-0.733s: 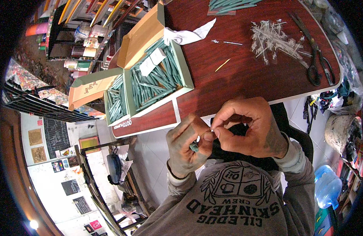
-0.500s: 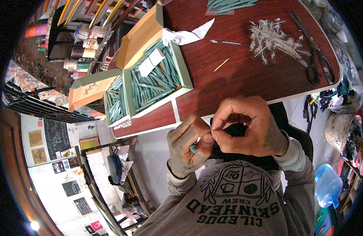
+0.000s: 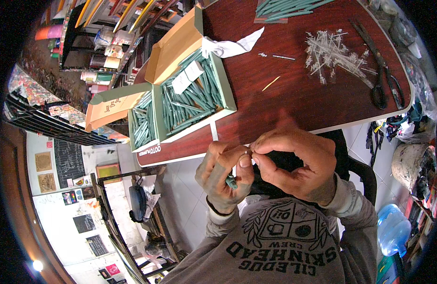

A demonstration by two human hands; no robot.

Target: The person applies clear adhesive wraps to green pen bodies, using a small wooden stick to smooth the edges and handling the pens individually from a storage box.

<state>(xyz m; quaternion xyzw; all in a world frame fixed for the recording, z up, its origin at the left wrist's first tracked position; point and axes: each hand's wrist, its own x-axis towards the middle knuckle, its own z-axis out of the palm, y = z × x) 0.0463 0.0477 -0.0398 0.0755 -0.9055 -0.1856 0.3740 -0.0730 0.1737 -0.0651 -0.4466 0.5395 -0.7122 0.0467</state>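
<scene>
My left hand (image 3: pixel 223 177) is closed around a green pen-like stick (image 3: pixel 231 182), one end of which shows below the thumb. A tiny pale tip (image 3: pixel 247 152) pokes out between that thumb and forefinger. My right hand (image 3: pixel 299 163) meets it there, thumb and forefinger pinched together at the left fingertips; what they pinch is too small to make out. Both hands are above my lap, just off the table's near edge. Many similar green sticks (image 3: pixel 187 106) fill the open cardboard box (image 3: pixel 232 105) beyond my left hand.
On the dark red table (image 3: pixel 256 104) lie a heap of thin white sticks (image 3: pixel 329 54), black scissors (image 3: pixel 382 78), a yellow sliver (image 3: pixel 271 83) and a white cloth (image 3: pixel 235 45). More green sticks (image 3: pixel 292 8) lie at the far edge. A smaller open box (image 3: pixel 142 120) adjoins the large one.
My right hand has shifted slightly right and down, its fingertips still at the left ones. The pale tip at my left thumb now shows more plainly. The view has shifted slightly.
</scene>
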